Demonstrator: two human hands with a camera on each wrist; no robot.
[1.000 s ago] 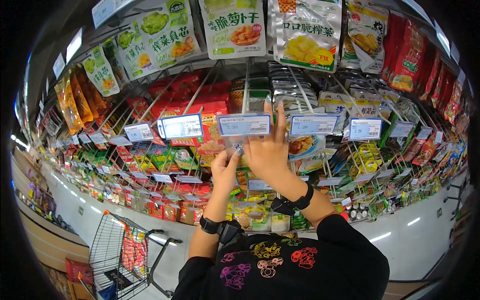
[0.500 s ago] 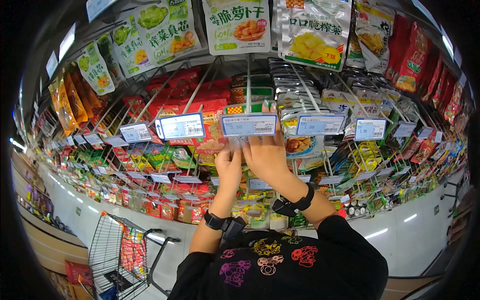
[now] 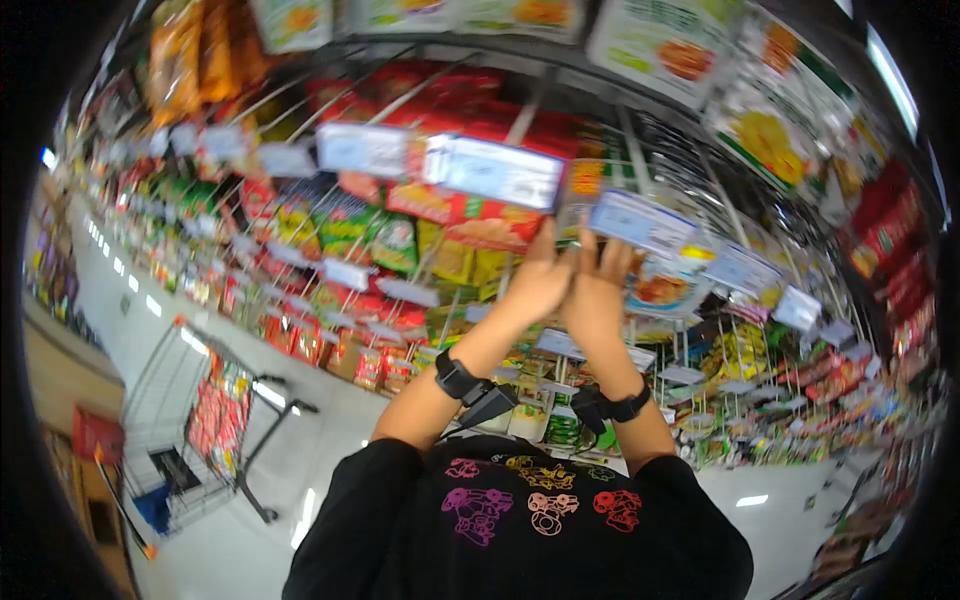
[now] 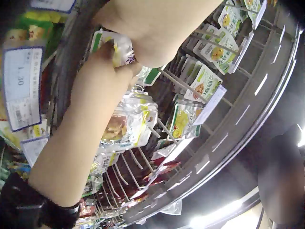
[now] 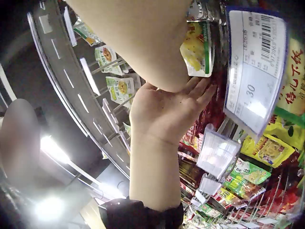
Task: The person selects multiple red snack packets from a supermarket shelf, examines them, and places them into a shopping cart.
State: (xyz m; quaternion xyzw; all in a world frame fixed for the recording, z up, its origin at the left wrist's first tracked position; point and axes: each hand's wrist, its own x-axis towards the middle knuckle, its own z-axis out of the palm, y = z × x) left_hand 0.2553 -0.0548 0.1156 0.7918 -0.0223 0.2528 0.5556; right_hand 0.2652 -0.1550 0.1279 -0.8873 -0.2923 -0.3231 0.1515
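Observation:
In the head view, my left hand [image 3: 542, 282] and right hand [image 3: 597, 300] are close together beneath a row of hook price tags. A small silver pouch [image 4: 123, 50] with a green edge and purple lettering is between them in the left wrist view; my right thumb lies on it, pinching it. In the right wrist view, a pouch with yellow pickles and a green stripe [image 5: 196, 52] shows just above my left fingers [image 5: 202, 89], which stretch out beside its bottom edge. My left thumb is hidden there behind the right forearm.
A price tag [image 3: 643, 222] hangs just above my right hand, another [image 3: 500, 170] above my left. Red packets [image 3: 490, 220] hang to the left. Larger pickle pouches [image 3: 665, 45] line the shelf above. A shopping cart [image 3: 190, 430] with red packages stands behind at left.
The head view has swung and tilted, so the shelf slopes down to the right. Both hands have come from under the middle price tag to its left edge.

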